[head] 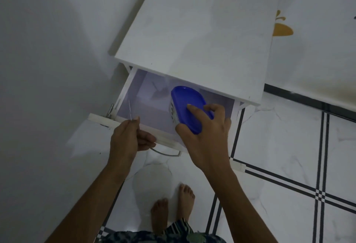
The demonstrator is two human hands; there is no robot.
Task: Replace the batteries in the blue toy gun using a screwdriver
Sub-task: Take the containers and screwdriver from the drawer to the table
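A white cabinet drawer point(125, 92) stands pulled out below me. Inside it, tilted on its side, is a box with a blue lid point(185, 100) and a pale body. My right hand point(204, 127) grips that box at its near end, fingers spread over the lid. My left hand point(129, 137) rests at the drawer's front edge and pinches a thin metal screwdriver point(130, 110), whose shaft points up over the drawer. No blue toy gun is in view.
The white cabinet top point(192, 31) overhangs the back of the drawer. A metal handle point(165, 153) hangs under the drawer front. A white wall is on the left. Tiled floor with black lines and my bare feet point(173, 204) lie below.
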